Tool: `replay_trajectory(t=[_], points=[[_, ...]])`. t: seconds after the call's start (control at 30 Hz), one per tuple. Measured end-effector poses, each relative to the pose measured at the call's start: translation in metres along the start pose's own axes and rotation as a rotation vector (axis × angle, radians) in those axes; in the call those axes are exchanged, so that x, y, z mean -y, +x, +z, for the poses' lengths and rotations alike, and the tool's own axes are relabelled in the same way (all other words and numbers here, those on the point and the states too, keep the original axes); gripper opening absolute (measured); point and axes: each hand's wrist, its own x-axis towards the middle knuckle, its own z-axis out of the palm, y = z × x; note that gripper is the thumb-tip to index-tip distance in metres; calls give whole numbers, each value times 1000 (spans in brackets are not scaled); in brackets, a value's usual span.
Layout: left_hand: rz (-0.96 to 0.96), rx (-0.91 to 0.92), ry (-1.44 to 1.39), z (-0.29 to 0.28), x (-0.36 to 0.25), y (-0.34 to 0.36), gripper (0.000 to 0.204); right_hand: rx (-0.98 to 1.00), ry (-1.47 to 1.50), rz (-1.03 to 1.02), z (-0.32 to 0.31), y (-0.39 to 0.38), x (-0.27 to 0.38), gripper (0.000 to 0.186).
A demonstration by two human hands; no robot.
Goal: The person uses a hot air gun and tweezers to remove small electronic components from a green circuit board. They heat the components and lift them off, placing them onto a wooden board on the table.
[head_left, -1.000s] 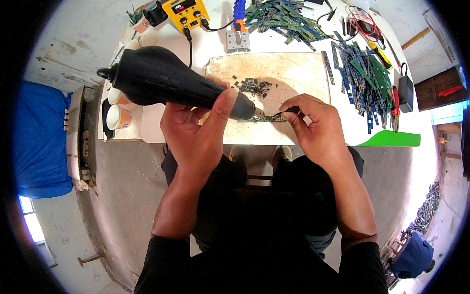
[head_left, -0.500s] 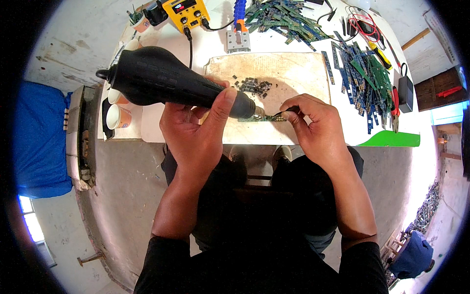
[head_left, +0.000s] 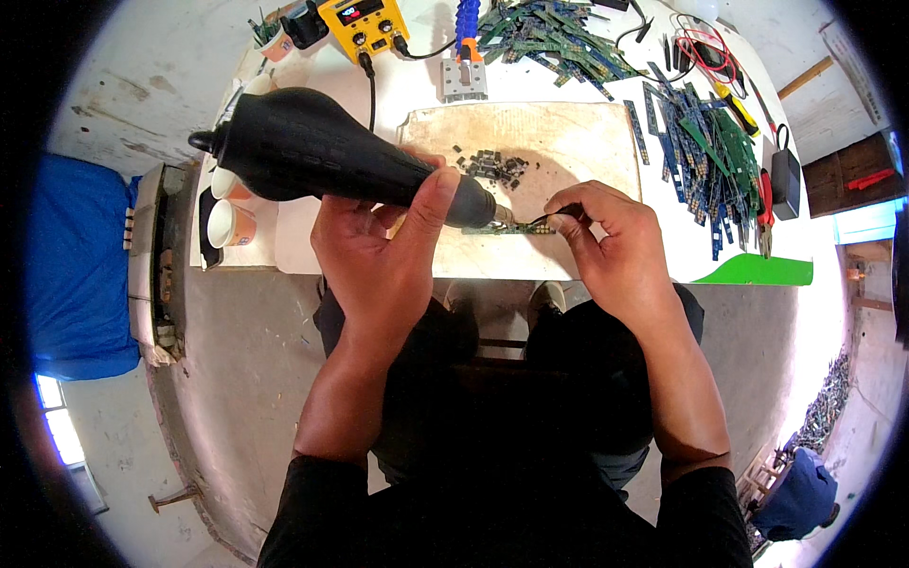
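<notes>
Right hand point(head_left: 611, 248) is pinching a thin dark tool point(head_left: 566, 209), probably tweezers, thumb and finger together on it. Left hand point(head_left: 381, 244) is clamping the neck of a black nozzled tool point(head_left: 303, 147). Small circuit strip point(head_left: 538, 229) is lying near the front edge of the tan board point(head_left: 592, 142), under the metal nozzle point(head_left: 504, 218), just left of the right fingertips and beyond the left hand to its right. Can't tell if the fingers are touching it.

Progress is looking partial: loose black chips point(head_left: 492, 168) are lying heaped behind the strip, and the strip itself is looking unfinished. More strips are sitting in a back pile point(head_left: 554, 40) and a right-hand pile point(head_left: 705, 161); can't tell which are worked. Farther out, a yellow control unit point(head_left: 365, 26) is standing at the back, red-handled pliers point(head_left: 765, 197) are lying right, and a paper cup point(head_left: 230, 224) is standing left.
</notes>
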Motion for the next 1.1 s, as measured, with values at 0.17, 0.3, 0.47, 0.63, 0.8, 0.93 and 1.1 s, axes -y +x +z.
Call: replay_trajectory(t=[0.17, 0.3, 0.47, 0.63, 0.8, 0.93, 1.1], points=[[-1, -2, -11, 1, 1, 0, 33, 15, 11, 18, 0, 0, -1, 15], [-6, -1, -2, 1, 0, 0, 33, 16, 32, 27, 0, -1, -2, 15], [-8, 6, 5, 2, 0, 0, 32, 6, 30, 19, 1, 0, -2, 15], [-10, -2, 6, 2, -1, 0, 31, 4, -3, 12, -1, 0, -1, 16], [-16, -12, 4, 2, -2, 0, 31, -6, -6, 31, 1, -1, -2, 17], [-42, -10, 19, 1, -6, 0, 30, -25, -39, 23, 1, -3, -2, 17], [-23, -22, 26, 1, -4, -1, 27, -47, 13, 12, 2, -3, -5, 15]])
